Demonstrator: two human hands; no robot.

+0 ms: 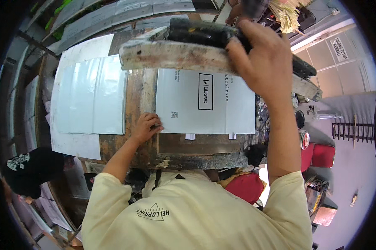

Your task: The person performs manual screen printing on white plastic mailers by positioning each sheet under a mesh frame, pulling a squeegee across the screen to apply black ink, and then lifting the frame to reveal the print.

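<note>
My right hand [263, 58] is closed around a black bar along the raised wooden edge of a screen printing frame [175, 56]. The frame is tilted up over the far part of the work table, so its long edge faces me. Below it lies a flat white plastic bag [188, 112], printed in black with a boxed logo, a line of text and a small square code. My left hand [147, 126] is at the bag's near left corner, fingers curled and pinching its edge. The fingertips are partly hidden.
Left of the printed bag, a stack of blank glossy white bags [90, 98] lies on white paper [75, 146]. Racks with more printed white bags [129, 10] stand at the back and left. A person in black [34, 171] bends at the left. A red chair [322, 156] stands at right.
</note>
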